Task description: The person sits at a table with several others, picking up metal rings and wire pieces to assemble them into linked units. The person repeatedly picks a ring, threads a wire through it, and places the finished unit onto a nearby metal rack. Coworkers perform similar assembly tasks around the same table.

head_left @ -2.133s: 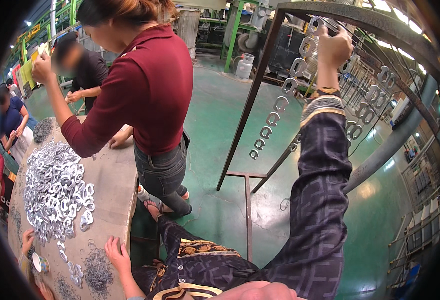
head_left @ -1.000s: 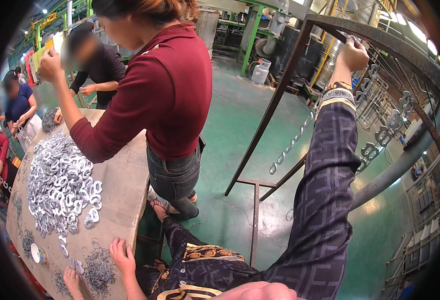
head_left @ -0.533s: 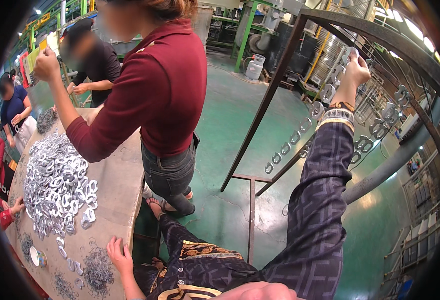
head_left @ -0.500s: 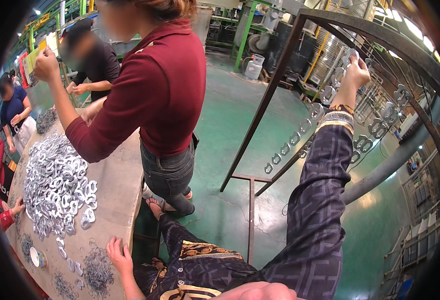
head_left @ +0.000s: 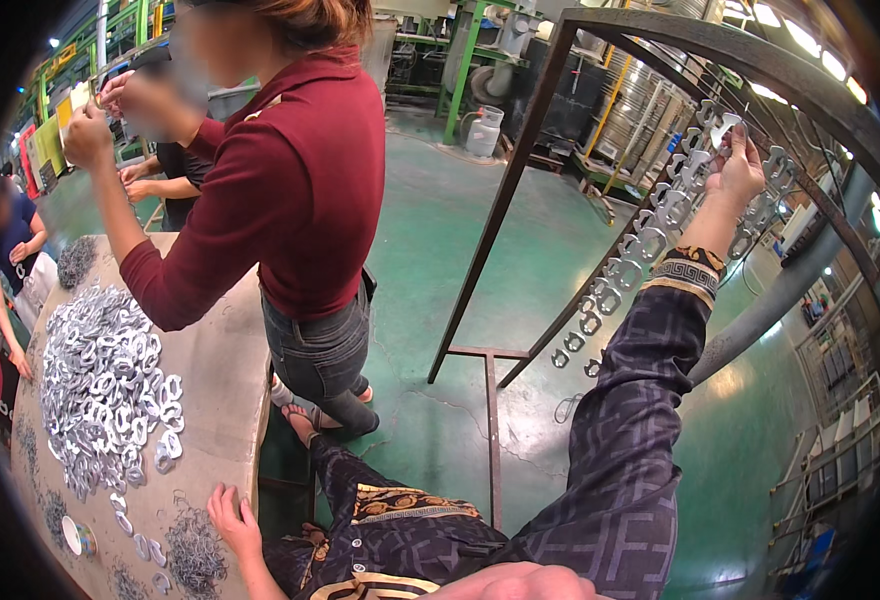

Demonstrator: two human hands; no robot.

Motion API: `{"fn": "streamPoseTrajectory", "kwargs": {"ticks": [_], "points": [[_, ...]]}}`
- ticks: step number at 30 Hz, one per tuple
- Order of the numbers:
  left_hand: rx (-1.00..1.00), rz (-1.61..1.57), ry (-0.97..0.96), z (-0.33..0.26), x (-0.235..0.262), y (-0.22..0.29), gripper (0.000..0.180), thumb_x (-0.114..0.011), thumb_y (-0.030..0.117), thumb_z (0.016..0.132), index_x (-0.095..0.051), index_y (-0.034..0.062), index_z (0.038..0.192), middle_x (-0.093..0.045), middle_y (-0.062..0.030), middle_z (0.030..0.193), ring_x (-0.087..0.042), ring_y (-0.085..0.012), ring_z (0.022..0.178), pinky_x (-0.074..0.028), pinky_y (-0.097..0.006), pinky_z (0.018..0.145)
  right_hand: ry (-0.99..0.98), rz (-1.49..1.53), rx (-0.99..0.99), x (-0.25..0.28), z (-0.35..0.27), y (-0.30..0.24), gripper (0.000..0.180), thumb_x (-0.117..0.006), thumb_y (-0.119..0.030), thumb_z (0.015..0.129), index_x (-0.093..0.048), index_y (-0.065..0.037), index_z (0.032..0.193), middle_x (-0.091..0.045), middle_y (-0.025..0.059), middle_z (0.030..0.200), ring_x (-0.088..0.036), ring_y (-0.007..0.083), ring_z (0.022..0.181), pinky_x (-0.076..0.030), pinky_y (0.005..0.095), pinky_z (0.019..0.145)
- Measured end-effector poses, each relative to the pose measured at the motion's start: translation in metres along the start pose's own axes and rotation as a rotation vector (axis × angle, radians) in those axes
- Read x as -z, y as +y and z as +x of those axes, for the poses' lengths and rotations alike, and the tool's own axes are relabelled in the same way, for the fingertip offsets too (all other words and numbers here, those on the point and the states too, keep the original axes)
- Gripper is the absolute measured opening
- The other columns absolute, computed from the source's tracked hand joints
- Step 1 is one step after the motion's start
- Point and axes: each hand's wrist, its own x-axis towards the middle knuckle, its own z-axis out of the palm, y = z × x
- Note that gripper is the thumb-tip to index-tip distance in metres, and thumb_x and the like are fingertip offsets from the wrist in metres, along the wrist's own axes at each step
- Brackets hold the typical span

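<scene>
My right hand [head_left: 735,185] is raised at arm's length to the upper right, its fingers closed on a silvery metal ring-shaped piece [head_left: 725,128]. Strings of similar grey metal pieces [head_left: 622,272] hang around it, inside a dark metal frame rack [head_left: 505,230]. Whether the held piece is joined to a string, I cannot tell. Down at the table's near right edge, my left hand [head_left: 238,520] lies with fingers apart, holding nothing. Beside it is a heap of thin wire hooks [head_left: 196,552]. A large pile of silvery metal pieces [head_left: 100,390] covers the middle of the table [head_left: 215,400].
A co-worker in a dark red top [head_left: 305,180] stands at the table with raised hands. Other people work beyond and along the left side. A paper cup [head_left: 80,537] and several loose pieces lie near the wire heaps. A thick grey pipe [head_left: 760,325] slants behind the rack.
My right hand has moved slightly right and down, and the hanging strings have shifted around it. The co-worker in red has brought both hands together. My left hand remains at the table edge.
</scene>
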Motion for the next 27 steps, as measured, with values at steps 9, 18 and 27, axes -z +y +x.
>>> {"fn": "streamPoseTrajectory", "kwargs": {"ticks": [9,18,27], "points": [[-0.020,0.004,0.003,-0.001,-0.003,-0.006,0.034,-0.064,0.007,0.081,-0.059,0.0042,0.115,-0.055,-0.0166,0.130,-0.046,-0.0389,0.122,-0.036,-0.049,0.103,-0.029,-0.129,-0.046,0.030,0.047,-0.027,0.021,-0.081,-0.018,0.081,-0.068,-0.004,0.090,-0.068,0.0053,0.077,-0.062,0.0116,0.064,-0.052,0.0264,0.054],[-0.021,-0.001,0.017,-0.002,-0.005,-0.009,0.034,-0.064,0.007,0.080,-0.059,0.0045,0.114,-0.054,-0.0171,0.130,-0.046,-0.0389,0.122,-0.036,-0.050,0.103,0.009,-0.187,-0.092,0.045,0.072,-0.034,0.023,-0.080,-0.021,0.082,-0.068,-0.004,0.091,-0.068,0.0057,0.081,-0.065,0.0165,0.070,-0.057,0.0333,0.061],[-0.020,0.004,0.020,-0.002,-0.007,-0.010,0.035,-0.064,0.007,0.080,-0.059,0.0043,0.114,-0.054,-0.0173,0.130,-0.046,-0.0392,0.122,-0.036,-0.049,0.103,-0.010,-0.176,-0.154,0.043,0.098,-0.033,0.026,-0.082,-0.018,0.079,-0.066,-0.003,0.093,-0.069,0.0080,0.083,-0.066,0.0193,0.070,-0.055,0.0353,0.059]]}}
